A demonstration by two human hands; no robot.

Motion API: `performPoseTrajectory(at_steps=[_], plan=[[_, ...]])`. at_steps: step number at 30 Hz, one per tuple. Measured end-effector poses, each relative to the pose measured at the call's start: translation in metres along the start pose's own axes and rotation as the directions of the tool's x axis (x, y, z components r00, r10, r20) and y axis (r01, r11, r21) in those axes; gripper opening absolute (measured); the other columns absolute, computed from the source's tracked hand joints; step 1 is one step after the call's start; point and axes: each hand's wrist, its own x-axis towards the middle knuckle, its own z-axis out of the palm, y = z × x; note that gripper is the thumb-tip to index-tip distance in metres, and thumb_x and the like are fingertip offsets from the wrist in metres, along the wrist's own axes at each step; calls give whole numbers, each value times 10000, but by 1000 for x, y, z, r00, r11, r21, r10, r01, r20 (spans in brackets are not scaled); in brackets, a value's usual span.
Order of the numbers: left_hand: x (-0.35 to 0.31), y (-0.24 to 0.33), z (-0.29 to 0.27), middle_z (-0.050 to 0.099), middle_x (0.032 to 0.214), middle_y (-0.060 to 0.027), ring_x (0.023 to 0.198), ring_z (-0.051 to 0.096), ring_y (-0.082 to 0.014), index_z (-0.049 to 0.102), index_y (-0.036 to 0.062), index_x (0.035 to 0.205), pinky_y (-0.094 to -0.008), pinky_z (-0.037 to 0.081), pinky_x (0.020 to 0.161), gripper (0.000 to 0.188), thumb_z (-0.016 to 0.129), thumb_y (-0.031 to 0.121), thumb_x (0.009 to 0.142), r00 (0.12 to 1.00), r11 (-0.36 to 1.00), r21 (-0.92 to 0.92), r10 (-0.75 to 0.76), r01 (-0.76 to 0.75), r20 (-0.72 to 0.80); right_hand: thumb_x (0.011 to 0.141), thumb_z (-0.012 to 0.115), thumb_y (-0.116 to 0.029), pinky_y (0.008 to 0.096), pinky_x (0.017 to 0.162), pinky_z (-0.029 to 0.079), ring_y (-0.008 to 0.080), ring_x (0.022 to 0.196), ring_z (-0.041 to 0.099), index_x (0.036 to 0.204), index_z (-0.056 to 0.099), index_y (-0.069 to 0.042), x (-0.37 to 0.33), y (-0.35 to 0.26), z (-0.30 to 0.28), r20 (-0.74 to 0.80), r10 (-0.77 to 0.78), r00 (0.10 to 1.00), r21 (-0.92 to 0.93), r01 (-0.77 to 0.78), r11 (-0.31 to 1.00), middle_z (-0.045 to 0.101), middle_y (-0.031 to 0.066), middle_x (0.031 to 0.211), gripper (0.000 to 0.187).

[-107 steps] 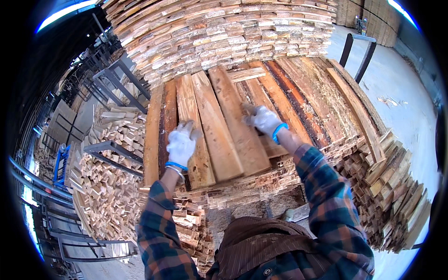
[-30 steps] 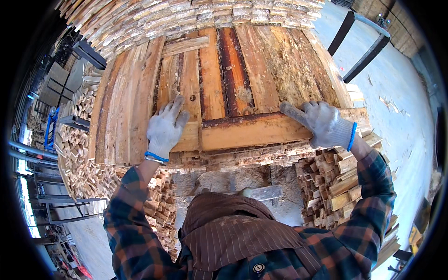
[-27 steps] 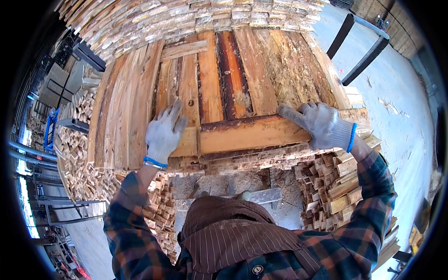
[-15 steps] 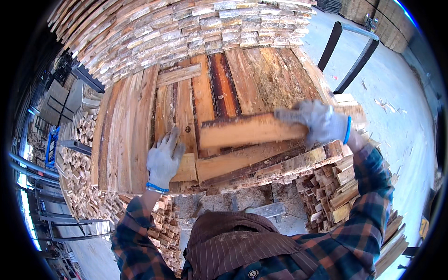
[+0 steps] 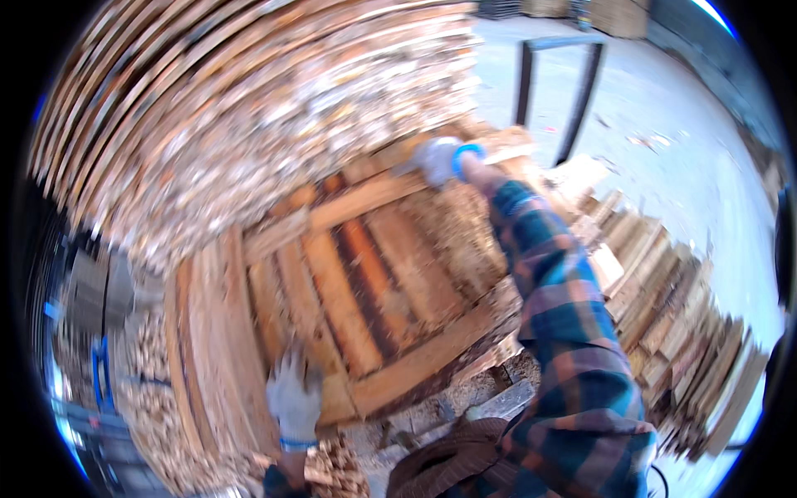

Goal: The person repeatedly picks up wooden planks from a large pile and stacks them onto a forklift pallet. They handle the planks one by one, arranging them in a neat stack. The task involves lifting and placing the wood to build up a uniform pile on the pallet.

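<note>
My right hand (image 5: 438,161), gloved in white, reaches to the far side of the pile and grips the right end of a light wooden board (image 5: 361,201). That board lies crosswise over several lengthwise boards, end to end with a short wooden piece (image 5: 277,236). Motion blurs the fingers of this hand. My left hand (image 5: 295,400), also gloved, rests on the boards at the near left with its fingers spread, holding nothing. Beside it sits a short block (image 5: 337,400), next to a board (image 5: 423,357) along the near edge.
A tall stack of boards (image 5: 249,124) rises behind the pile. Offcuts (image 5: 154,415) are heaped at the left, and more board ends (image 5: 664,307) stand at the right. A dark metal frame (image 5: 558,91) stands on the pale floor (image 5: 681,149) beyond.
My right hand has carried the board from the near side to the far side of the pile. The view has swung with it. My left hand stays flat on the boards.
</note>
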Motion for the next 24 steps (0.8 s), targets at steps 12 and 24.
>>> performPoseTrajectory(at_steps=[12,24], plan=[[3,23,0,574,1200,-199,1053,576,-367,510,53,1305,-439,488,824,459,499,149,857,998,997,-54,-57,57,7,779,620,-90,448,704,531,330,969,637,1316,538,-236,-4,-35,12,-153,208,966,-238,-240,941,656,135,1059,562],[4,2,16,609,1164,-214,1023,600,-391,586,76,1236,-437,506,847,396,557,289,903,979,986,-108,108,-128,-175,711,718,-448,431,826,453,271,978,520,1323,509,-286,-231,-196,41,-161,-355,921,59,368,928,533,91,1069,667]])
